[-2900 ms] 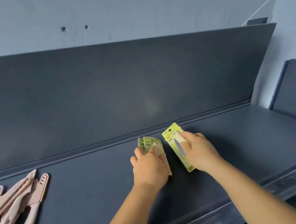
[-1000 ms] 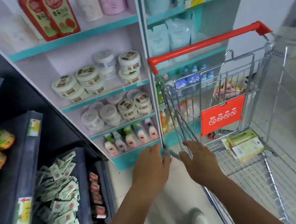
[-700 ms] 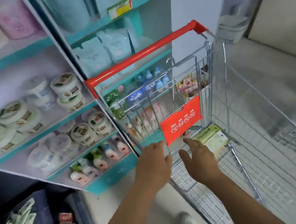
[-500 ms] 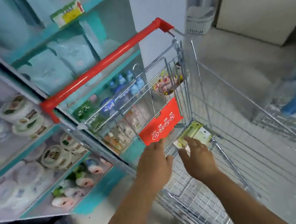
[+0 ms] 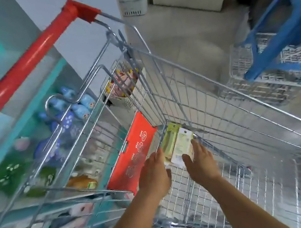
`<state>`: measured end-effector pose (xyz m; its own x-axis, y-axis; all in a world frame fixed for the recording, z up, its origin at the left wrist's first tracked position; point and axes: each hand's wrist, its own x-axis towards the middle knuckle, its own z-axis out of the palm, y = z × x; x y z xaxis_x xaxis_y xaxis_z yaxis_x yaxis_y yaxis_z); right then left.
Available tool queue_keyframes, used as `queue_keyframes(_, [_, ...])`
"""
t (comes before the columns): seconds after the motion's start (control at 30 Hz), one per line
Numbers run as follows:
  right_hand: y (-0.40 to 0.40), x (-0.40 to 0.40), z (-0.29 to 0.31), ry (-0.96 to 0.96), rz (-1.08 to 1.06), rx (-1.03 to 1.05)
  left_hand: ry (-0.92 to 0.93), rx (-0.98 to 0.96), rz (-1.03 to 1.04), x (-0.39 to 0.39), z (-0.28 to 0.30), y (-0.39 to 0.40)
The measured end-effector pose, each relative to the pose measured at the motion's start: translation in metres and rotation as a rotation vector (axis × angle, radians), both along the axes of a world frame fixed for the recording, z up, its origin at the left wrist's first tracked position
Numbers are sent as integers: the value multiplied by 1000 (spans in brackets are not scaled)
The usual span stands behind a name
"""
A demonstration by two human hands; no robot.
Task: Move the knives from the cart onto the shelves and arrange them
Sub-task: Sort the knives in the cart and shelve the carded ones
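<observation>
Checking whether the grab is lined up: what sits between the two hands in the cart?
In the head view, the packaged knives lie on the cart floor between the left hand and right hand.

Count inside the cart (image 5: 220, 91)

Two carded knife packs (image 5: 177, 145) lie in its far corner by one red panel (image 5: 133, 151); two hands, left hand (image 5: 155, 175) and right hand (image 5: 200, 163), are beside them.

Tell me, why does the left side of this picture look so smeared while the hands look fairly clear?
In the head view, the shelf goods on the left and lower left are streaked by motion blur. The hands, left hand and right hand, and the knife packs are sharper. The wide lens bends the cart wires and red handle. Glare brightens the wire floor at right.
</observation>
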<state>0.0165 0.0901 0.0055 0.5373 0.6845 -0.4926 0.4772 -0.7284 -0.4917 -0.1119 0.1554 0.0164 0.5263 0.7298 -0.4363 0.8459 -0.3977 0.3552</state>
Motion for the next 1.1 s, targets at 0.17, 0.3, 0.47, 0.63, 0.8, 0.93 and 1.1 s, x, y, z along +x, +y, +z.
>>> queue_keyframes(0.17, [15,4,-50,56,-96,-48,27,-22,-79,13,-55,22])
queue_keyframes(0.3, [19,9,-92,71,-108,-78,65,-67,-99,27,-97,32])
queue_keyframes(0.47, [23,10,-138,83,-81,-96,118,-33,-170,45,-146,37])
queue_keyframes(0.63, [33,2,-171,68,-75,-53,118,40,-157,51,-181,37])
queue_keyframes(0.8, [45,-2,-181,21,-202,-83,-65,213,-72,52,-203,35])
queue_keyframes(0.93, [53,-2,-181,-53,-135,-113,-104,117,-38,48,-208,36])
queue_keyframes(1.1, [42,15,-178,-31,-272,-99,-156,98,-16,52,-203,37])
